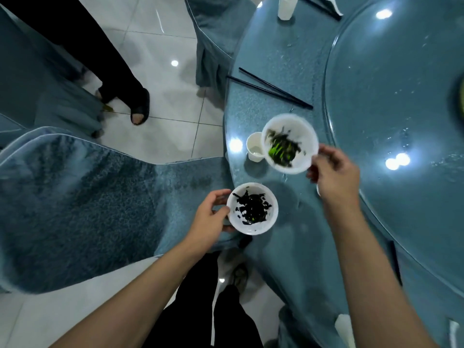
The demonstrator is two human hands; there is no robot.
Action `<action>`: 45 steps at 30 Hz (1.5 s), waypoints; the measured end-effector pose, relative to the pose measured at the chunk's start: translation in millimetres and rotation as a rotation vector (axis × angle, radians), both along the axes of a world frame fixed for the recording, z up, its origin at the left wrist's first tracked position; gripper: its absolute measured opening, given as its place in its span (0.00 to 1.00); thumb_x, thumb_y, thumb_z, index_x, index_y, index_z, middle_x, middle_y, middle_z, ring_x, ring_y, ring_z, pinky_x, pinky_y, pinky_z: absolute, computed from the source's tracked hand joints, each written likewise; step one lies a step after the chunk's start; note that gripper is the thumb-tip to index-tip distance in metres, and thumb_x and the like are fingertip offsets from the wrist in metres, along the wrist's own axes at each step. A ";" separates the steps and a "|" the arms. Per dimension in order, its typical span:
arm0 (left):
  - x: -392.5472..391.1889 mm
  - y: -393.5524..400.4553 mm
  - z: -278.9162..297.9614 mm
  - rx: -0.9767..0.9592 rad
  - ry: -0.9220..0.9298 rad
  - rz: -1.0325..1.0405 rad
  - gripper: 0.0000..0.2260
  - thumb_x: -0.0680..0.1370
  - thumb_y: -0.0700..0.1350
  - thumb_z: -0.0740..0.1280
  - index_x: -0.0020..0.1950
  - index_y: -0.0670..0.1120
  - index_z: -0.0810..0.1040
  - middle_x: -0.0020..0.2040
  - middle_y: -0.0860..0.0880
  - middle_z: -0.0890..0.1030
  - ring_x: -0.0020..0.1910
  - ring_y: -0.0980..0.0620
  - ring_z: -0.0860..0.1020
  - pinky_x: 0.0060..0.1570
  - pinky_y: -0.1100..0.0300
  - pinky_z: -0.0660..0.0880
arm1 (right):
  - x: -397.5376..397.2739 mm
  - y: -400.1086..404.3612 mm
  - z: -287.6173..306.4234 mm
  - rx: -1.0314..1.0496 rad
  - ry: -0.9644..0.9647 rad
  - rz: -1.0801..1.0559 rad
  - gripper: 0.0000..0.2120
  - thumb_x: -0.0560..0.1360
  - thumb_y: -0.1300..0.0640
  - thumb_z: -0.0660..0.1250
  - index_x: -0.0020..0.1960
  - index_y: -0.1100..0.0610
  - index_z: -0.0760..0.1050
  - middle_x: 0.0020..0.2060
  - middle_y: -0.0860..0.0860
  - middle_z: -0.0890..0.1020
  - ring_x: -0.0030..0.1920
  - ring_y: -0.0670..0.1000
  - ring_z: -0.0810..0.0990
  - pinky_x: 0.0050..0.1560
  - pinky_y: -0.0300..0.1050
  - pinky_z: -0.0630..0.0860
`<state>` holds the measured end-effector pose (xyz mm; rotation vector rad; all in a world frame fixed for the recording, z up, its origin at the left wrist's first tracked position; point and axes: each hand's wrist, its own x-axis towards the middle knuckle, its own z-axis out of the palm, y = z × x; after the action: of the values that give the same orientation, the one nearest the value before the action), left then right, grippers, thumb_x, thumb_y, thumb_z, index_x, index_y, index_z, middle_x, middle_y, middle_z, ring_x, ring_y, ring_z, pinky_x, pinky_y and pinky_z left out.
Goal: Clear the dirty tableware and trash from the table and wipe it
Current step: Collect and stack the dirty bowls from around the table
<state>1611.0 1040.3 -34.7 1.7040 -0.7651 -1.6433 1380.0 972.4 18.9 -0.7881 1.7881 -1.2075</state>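
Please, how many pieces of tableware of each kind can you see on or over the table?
Bowls: 2, one in the left hand at, one in the right hand at
Cups: 2, at and
Chopsticks near the bowls: 2
Total: 6

Overhead lamps give a cool, moderately bright light, and they throw hard white glare spots on the glossy worktop (288, 59), on its glass turntable (401, 96) and on the tiled floor (160, 71). The upper bowl (290, 143) and the right hand (335, 172) gripping it are smeared by motion blur, while the lower bowl (252, 209) in the left hand (209, 218) looks sharper and casts a soft shadow on the worktop. Wide-angle distortion bends the worktop rim and the chair covers (75, 197) toward the edges, where detail goes soft.
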 end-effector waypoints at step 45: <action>174.3 155.6 110.2 -0.276 -0.087 0.199 0.24 0.75 0.24 0.64 0.60 0.51 0.83 0.48 0.49 0.85 0.48 0.47 0.84 0.40 0.50 0.84 | 214.8 168.9 37.2 0.023 0.101 0.592 0.05 0.77 0.54 0.71 0.53 0.47 0.80 0.46 0.42 0.85 0.49 0.42 0.83 0.56 0.47 0.80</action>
<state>1785.3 1196.0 75.5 1.6046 -0.7957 -1.2734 1594.8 1141.3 56.1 -1.2700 1.4822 -0.7617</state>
